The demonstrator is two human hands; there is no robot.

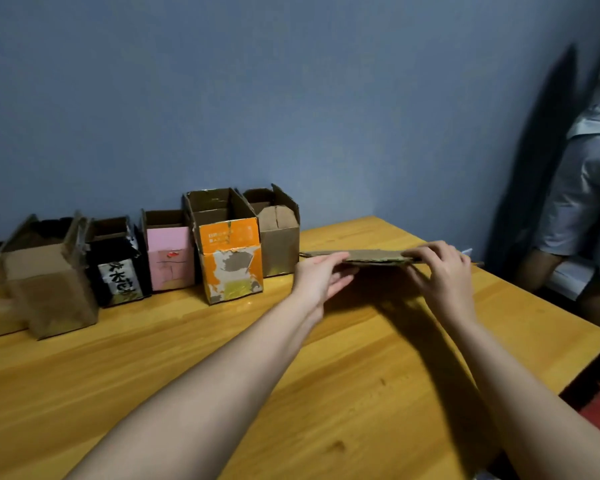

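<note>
A flattened brown cardboard box (374, 257) is held level a little above the yellow wooden table (222, 358), seen nearly edge-on. My left hand (321, 277) grips its left end, thumb on top and fingers underneath. My right hand (442, 271) grips its right end with the fingers curled over the top edge. Both forearms reach in from the bottom of the view.
Along the blue wall stands a row of open boxes: a plain brown one (49, 282), a black one (116, 265), a pink one (168, 254), an orange one (227, 251) and another brown one (278, 233). A person (582, 202) stands beyond the table's right edge.
</note>
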